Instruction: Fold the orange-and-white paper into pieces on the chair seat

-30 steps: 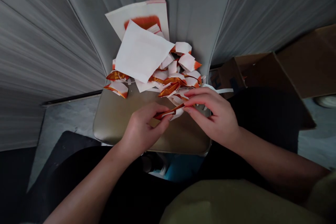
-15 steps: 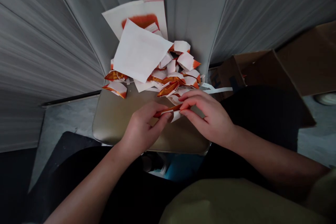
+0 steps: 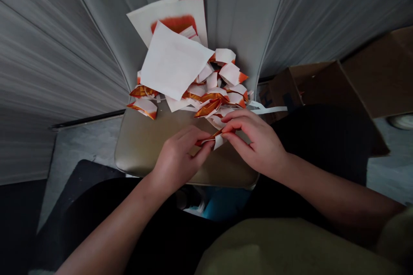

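Observation:
Between my two hands is a small folded paper [image 3: 219, 141], white with an orange-gold face, above the front of the chair seat [image 3: 138, 146]. My left hand [image 3: 182, 154] pinches its left end between thumb and fingers. On the right end, my right hand [image 3: 254, 139] closes thumb and fingertips, hiding part of it. Just beyond my fingers lies a heap of folded paper pieces [image 3: 209, 107] in the same white and orange-gold. A single folded piece [image 3: 144, 108] rests apart at the left. Over the heap's left side lies a white paper sheet [image 3: 177, 60].
A stack of paper sheets with an orange patch [image 3: 174, 23] leans at the chair back [image 3: 238, 8]. White paper strips [image 3: 271, 110] stick out to the right. Cardboard boxes [image 3: 316, 77] stand on the floor at right. Grey pleated curtains [image 3: 64, 60] hang on both sides.
My left fingers have shifted slightly along the folded paper, and less of its orange-gold face shows. My right hand keeps its grip. The whole view has moved a little.

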`<state>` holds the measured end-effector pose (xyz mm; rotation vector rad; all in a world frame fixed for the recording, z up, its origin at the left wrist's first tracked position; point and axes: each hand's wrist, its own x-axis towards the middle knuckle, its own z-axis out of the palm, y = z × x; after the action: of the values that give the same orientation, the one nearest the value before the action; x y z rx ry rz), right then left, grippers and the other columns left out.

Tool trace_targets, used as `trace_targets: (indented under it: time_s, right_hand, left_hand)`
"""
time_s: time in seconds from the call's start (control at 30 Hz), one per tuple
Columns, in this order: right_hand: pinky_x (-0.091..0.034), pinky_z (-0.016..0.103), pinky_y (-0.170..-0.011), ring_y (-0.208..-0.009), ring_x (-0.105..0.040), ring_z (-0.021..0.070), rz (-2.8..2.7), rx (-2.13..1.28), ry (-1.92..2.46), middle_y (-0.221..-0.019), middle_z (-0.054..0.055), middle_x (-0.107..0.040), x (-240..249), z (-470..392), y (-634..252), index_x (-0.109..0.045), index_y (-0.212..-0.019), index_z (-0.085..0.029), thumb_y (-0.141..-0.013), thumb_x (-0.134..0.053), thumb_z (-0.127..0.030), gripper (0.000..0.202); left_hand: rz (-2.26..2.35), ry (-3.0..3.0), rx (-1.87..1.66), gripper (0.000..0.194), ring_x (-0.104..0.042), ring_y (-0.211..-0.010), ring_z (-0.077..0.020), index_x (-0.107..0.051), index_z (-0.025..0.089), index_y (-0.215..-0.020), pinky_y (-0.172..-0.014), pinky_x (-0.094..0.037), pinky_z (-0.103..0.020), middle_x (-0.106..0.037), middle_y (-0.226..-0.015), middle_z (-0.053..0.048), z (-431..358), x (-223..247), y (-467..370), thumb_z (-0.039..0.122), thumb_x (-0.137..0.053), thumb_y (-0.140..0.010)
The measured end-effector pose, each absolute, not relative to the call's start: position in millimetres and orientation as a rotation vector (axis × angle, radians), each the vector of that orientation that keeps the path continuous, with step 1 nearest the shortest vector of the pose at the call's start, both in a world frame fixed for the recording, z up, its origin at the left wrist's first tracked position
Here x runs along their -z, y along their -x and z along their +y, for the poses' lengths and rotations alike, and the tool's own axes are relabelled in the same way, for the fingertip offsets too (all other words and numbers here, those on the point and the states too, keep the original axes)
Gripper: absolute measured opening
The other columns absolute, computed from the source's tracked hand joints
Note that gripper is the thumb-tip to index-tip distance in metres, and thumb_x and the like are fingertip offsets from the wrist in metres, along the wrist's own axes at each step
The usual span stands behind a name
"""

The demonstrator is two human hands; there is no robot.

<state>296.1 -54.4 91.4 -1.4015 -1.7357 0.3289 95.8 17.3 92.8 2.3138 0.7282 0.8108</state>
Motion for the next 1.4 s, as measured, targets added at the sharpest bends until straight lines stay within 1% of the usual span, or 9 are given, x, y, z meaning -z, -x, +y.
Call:
trace_targets:
  time_s: [0.27,0.4,0.6,0.73,0.87,0.97,1.13,1.3,1.4]
  right_hand:
    - [-0.056,0.036,-0.093,-0.107,-0.069,0.0204,-1.791,-0.32,1.369,-0.111,0.007,-0.071,-91,-55,-296,-0.063,-0.096,-0.022,-0.096,-0.062,-0.016,0.006]
    - [-0.057,0.035,-0.093,-0.107,-0.069,0.0203,-1.79,-0.329,1.386,-0.11,0.007,-0.071,-92,-54,-295,-0.064,-0.095,-0.022,-0.096,-0.062,-0.015,0.006]
    - [-0.057,0.035,-0.091,-0.106,-0.069,0.0203,-1.74,-0.322,1.404,-0.11,0.007,-0.071,-91,-55,-296,-0.063,-0.095,-0.022,-0.096,-0.063,-0.016,0.006]
    - [-0.058,0.036,-0.087,-0.104,-0.069,0.0209,-1.709,-0.312,1.431,-0.11,0.007,-0.071,-89,-56,-296,-0.064,-0.096,-0.023,-0.095,-0.062,-0.015,0.008]
    - [-0.058,0.037,-0.088,-0.105,-0.069,0.0211,-1.725,-0.344,1.415,-0.11,0.007,-0.071,-90,-56,-295,-0.064,-0.095,-0.023,-0.095,-0.062,-0.017,0.007]
    - [-0.058,0.039,-0.09,-0.107,-0.069,0.0219,-1.693,-0.406,1.369,-0.111,0.007,-0.072,-93,-57,-294,-0.065,-0.097,-0.024,-0.096,-0.063,-0.021,0.003]
    - [-0.06,0.035,-0.08,-0.092,-0.072,0.0198,-1.47,-0.668,1.436,-0.12,0.008,-0.074,-99,-58,-292,-0.065,-0.123,-0.022,-0.089,-0.072,-0.028,0.035]
    - [-0.06,0.033,-0.078,-0.094,-0.074,0.0212,-1.45,-0.875,1.446,-0.099,0.005,-0.08,-101,-57,-292,-0.076,-0.1,-0.022,-0.091,-0.069,-0.029,0.013]
    - [-0.059,0.03,-0.076,-0.089,-0.074,0.0189,-1.449,-0.84,1.438,-0.094,0.003,-0.08,-102,-57,-291,-0.078,-0.095,-0.022,-0.092,-0.068,-0.024,0.011]
  left_hand:
    - [0.817,-2.266,-0.804,0.006,-0.069,-0.075,-0.012,-0.07,0.019,-0.094,-0.068,-0.056,-0.02,-0.073,-0.085,0.0,14,-94,-98,0.016,-0.066,-0.091]
    - [0.8,-2.219,-0.818,0.005,-0.071,-0.089,-0.0148,-0.071,0.018,-0.091,-0.078,-0.059,-0.023,-0.074,-0.097,-0.004,14,-96,-99,0.016,-0.067,-0.089]
    - [0.888,-2.087,-0.685,0.015,-0.072,-0.081,-0.0124,-0.072,0.019,-0.103,-0.075,-0.057,-0.02,-0.078,-0.094,-0.002,9,-97,-98,0.024,-0.059,-0.098]
    - [0.882,-2.036,-0.628,0.026,-0.074,-0.091,-0.0149,-0.07,0.02,-0.118,-0.078,-0.059,-0.023,-0.078,-0.107,-0.005,7,-96,-97,0.032,-0.052,-0.103]
    - [0.898,-2.037,-0.663,0.026,-0.074,-0.086,-0.0168,-0.071,0.021,-0.114,-0.064,-0.057,-0.021,-0.079,-0.103,-0.005,6,-92,-98,0.033,-0.072,-0.091]
    - [0.963,-2.025,-0.749,0.014,-0.073,-0.077,-0.0145,-0.073,0.021,-0.102,-0.059,-0.055,-0.02,-0.079,-0.092,-0.003,6,-92,-99,0.027,-0.071,-0.09]
    - [1.024,-1.992,-0.81,0.01,-0.072,-0.075,-0.0135,-0.073,0.02,-0.097,-0.06,-0.055,-0.02,-0.078,-0.088,-0.002,10,-100,-96,0.027,-0.069,-0.09]
    - [0.941,-1.94,-0.78,0.009,-0.073,-0.079,-0.0136,-0.071,0.019,-0.096,-0.07,-0.059,-0.022,-0.079,-0.091,-0.002,12,-103,-96,0.026,-0.068,-0.09]
    - [0.901,-1.927,-0.76,0.01,-0.074,-0.08,-0.0136,-0.071,0.019,-0.098,-0.07,-0.059,-0.021,-0.079,-0.092,-0.003,12,-103,-97,0.026,-0.066,-0.093]
